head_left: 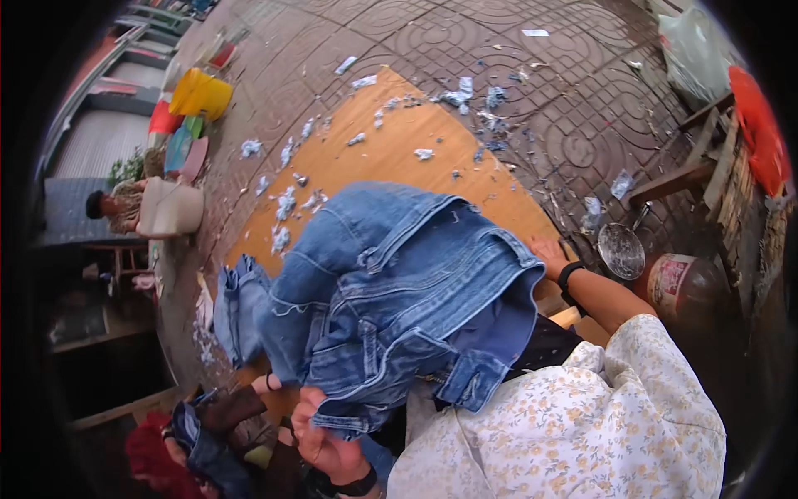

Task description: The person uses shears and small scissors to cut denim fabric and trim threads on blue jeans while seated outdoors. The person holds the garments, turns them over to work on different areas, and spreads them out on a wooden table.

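A pair of blue jeans (399, 283) lies bunched across a tan wooden board (391, 116), its waistband toward me and a small frayed patch on the near-left side. My left hand (328, 441), at the lower middle, has its fingers curled on the edge of the denim. On the right, my right hand (547, 256) rests by the waistband, fingers stretched out with their tips partly hidden by the cloth. Lighter folded denim (239, 308) sits against the left side of the jeans. Small pale blue scraps (285, 202) are strewn over the board.
A round metal strainer (622, 249) and a large plastic bottle (677, 283) stand at the right, near a wooden frame (677, 179). Piled clothes (204, 445) lie at lower left. A yellow bucket (199, 93) and a person (120, 206) are at far left.
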The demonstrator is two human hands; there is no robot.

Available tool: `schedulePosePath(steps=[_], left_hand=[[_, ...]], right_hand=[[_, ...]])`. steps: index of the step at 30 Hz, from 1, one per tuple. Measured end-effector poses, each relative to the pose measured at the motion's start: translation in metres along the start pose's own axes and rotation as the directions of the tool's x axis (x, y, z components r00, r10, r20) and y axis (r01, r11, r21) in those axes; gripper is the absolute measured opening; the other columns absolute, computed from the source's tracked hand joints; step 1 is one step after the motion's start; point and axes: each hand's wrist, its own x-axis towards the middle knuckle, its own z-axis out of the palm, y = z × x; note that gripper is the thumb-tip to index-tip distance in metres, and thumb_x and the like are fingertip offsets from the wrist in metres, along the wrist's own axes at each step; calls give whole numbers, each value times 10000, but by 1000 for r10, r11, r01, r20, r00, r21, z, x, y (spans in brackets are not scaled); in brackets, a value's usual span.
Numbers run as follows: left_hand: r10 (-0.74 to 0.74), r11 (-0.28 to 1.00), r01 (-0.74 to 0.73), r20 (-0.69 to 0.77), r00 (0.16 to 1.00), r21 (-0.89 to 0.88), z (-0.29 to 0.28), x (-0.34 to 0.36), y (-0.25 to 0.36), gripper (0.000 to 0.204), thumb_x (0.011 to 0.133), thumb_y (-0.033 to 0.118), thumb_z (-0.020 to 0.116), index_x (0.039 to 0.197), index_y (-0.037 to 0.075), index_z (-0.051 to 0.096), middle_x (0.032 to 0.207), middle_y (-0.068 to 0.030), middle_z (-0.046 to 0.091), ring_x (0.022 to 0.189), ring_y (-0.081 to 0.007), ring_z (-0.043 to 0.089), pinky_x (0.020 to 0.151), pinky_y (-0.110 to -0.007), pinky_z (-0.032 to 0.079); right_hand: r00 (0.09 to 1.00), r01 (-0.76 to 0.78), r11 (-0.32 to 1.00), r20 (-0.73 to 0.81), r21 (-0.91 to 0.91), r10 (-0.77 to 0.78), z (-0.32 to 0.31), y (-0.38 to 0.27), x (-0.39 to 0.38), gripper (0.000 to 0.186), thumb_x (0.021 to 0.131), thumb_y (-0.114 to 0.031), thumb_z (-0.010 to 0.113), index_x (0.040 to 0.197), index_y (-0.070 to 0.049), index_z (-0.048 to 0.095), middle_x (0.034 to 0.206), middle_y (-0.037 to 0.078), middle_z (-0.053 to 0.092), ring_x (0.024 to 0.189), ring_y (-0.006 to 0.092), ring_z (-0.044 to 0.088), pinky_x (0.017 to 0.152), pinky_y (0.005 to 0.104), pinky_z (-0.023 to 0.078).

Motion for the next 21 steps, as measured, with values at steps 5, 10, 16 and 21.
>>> schedulePosePath(steps=[5, 10, 16, 21], left_hand=[[75, 993, -51, -227, 971, 110, 12, -10, -3, 165, 706, 131, 666, 746, -15, 602, 883, -122, 527, 774, -183, 554, 745, -290, 478], [89, 987, -61, -189, 978, 149, 9, -22, -3, 187, 716, 147, 688, 780, -20, 633, 907, -131, 555, 834, -197, 547, 791, -295, 439], [113, 975, -81, -149, 982, 206, 10, -35, -3, 203, 739, 157, 697, 798, -29, 642, 906, -137, 580, 844, -205, 544, 799, -305, 419], [179, 930, -126, -126, 976, 345, 13, -48, 0, 203, 747, 155, 708, 816, -27, 648, 921, -144, 596, 848, -204, 559, 792, -305, 427]], right_hand=[[981, 177, 984, -78, -15, -177, -8, 4, -9, 178, 829, -176, 513, 962, -60, 532, 959, 200, 608, 913, 387, 586, 733, 479, 437], [998, 69, 997, 0, -21, -69, -14, -4, -21, 230, 842, -210, 497, 1034, -109, 576, 1034, 145, 575, 976, 341, 546, 753, 462, 418], [981, 175, 982, -73, -74, -180, 23, 24, -17, 313, 833, -190, 489, 1141, -159, 537, 1129, 121, 527, 1046, 340, 477, 801, 455, 366], [987, 135, 988, -79, -71, -141, 3, 21, -21, 301, 782, -220, 577, 1073, -143, 576, 1077, 133, 558, 994, 351, 504, 814, 472, 372]])
